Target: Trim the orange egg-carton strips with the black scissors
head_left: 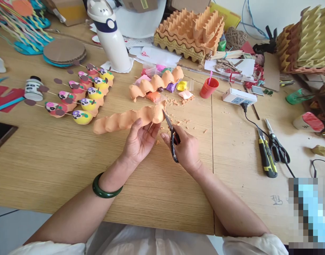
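Observation:
My left hand (139,140) grips a long orange strip of egg-carton cups (125,119), holding it near its right end just above the wooden table (72,166). My right hand (185,147) is closed round the handles of black scissors (171,132), whose blades point up and left and touch the strip's right end. Orange paper scraps (182,122) lie scattered under and beyond the blades. A green bangle (105,189) sits on my left wrist.
A second orange carton strip (155,82), clay packets (181,85) and a red cup (208,88) lie behind. Painted carton figures on sticks (83,95) sit left, beside a paint bottle (33,88). A white flask (109,35), stacked egg trays (190,30), a power strip (239,96), a utility knife (266,156) and other scissors (276,143) are around.

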`<state>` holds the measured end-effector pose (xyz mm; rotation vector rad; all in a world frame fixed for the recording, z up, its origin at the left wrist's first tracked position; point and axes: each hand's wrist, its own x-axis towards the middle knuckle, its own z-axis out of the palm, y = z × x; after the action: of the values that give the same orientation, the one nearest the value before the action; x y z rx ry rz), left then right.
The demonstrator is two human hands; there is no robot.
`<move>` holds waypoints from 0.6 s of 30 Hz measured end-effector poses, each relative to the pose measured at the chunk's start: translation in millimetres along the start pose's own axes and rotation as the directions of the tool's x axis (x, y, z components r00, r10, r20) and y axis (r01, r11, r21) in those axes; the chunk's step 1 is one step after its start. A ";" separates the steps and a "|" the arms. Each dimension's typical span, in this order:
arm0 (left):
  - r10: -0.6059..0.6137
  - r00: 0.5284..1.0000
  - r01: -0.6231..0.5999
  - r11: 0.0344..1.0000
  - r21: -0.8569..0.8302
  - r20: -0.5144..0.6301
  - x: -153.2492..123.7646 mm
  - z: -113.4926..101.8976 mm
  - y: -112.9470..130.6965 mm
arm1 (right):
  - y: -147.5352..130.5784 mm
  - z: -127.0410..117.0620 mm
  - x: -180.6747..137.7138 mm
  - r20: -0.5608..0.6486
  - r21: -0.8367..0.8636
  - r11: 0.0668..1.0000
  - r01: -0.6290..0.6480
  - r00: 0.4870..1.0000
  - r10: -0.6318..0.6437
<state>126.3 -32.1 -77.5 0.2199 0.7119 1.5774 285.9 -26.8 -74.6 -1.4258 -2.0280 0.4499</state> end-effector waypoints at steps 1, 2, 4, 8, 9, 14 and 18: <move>-0.017 1.000 0.018 1.000 0.013 -0.012 -0.5 1.1 0.4 | -0.4 -0.6 0.2 0.012 0.016 1.000 -0.011 1.000 0.010; -0.039 0.999 0.040 0.999 0.025 -0.023 -1.1 2.1 0.4 | -0.7 -1.2 0.3 0.021 0.029 0.999 -0.024 0.999 0.024; -0.086 0.996 0.088 0.995 0.040 -0.032 -2.2 3.1 -0.1 | -0.9 -2.0 0.5 0.032 0.044 0.997 -0.058 0.998 0.056; -0.132 0.991 0.131 0.991 0.031 0.022 -3.2 0.9 -2.0 | -0.3 -4.9 1.4 0.026 0.047 0.996 -0.072 0.997 0.071; -0.137 0.989 0.137 0.990 0.022 0.046 -3.2 0.1 -2.2 | -0.2 -5.9 1.8 0.023 0.044 0.997 -0.060 0.998 0.059; -0.135 0.989 0.133 0.990 0.042 0.062 -3.5 -0.3 -2.1 | -0.1 -10.6 3.8 -0.001 -0.003 0.998 -0.058 0.998 0.058; -0.126 0.990 0.123 0.991 0.046 0.060 -4.4 1.3 -2.3 | 1.2 -12.1 5.4 -0.061 -0.126 0.991 -0.038 0.998 0.031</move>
<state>129.6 -35.9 -76.6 0.2499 0.6969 1.4316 293.4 -22.2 -64.6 -1.5339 -2.0186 0.2937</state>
